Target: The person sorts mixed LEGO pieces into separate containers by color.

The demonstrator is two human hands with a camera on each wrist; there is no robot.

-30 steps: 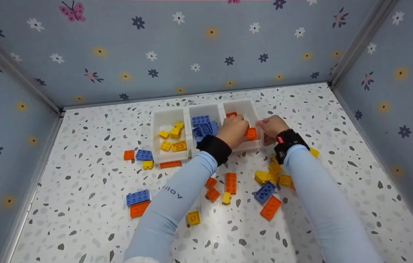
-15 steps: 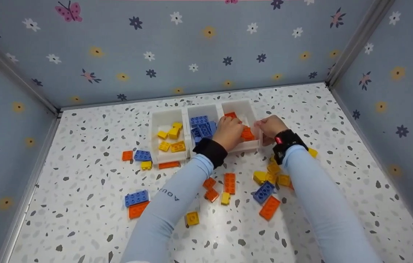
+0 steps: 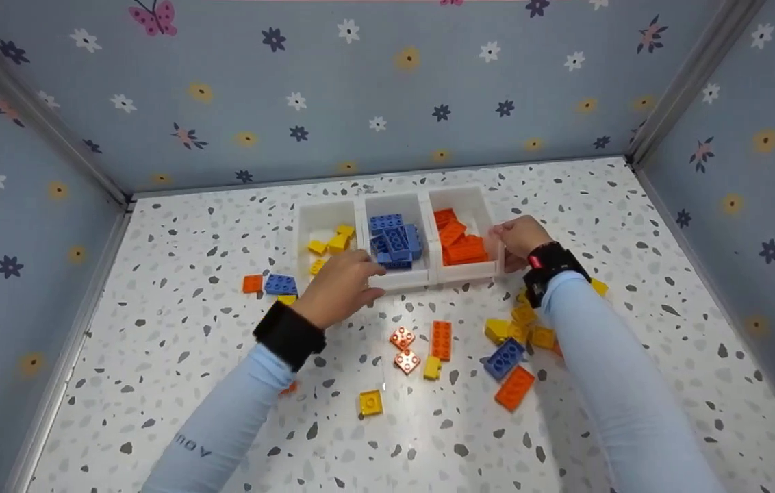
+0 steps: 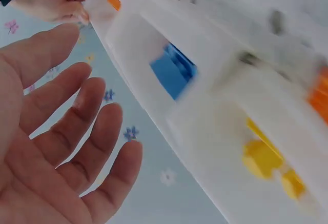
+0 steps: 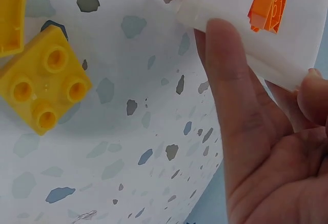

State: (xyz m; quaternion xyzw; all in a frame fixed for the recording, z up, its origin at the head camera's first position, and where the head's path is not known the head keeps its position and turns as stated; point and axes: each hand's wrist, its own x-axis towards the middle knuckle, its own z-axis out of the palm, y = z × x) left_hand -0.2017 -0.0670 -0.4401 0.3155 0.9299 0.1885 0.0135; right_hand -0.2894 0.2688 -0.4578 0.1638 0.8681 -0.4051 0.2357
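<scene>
A white three-compartment box (image 3: 466, 272) holds yellow bricks (image 3: 338, 242) on the left, blue bricks (image 3: 396, 244) in the middle and orange bricks (image 3: 464, 250) on the right. My left hand (image 3: 341, 286) hovers at the front of the left and middle compartments, covering part of the yellow ones. In the left wrist view its fingers are spread and relaxed, with nothing in them. At the box's right end, my right hand (image 3: 523, 237) grips the side wall; the right wrist view shows fingers and thumb (image 5: 313, 98) at that wall.
Loose bricks lie in front of the box: two small orange bricks (image 3: 404, 349), a long orange brick (image 3: 441, 340), a blue brick (image 3: 504, 358) and yellow bricks (image 3: 499, 331) near the right forearm. Another blue brick (image 3: 281, 284) lies to the left. Patterned panels (image 3: 387, 89) enclose the table.
My left hand has come out of the right compartment and moved left to the front of the box, uncovering the orange and blue bricks. My right hand stays at the box's right end.
</scene>
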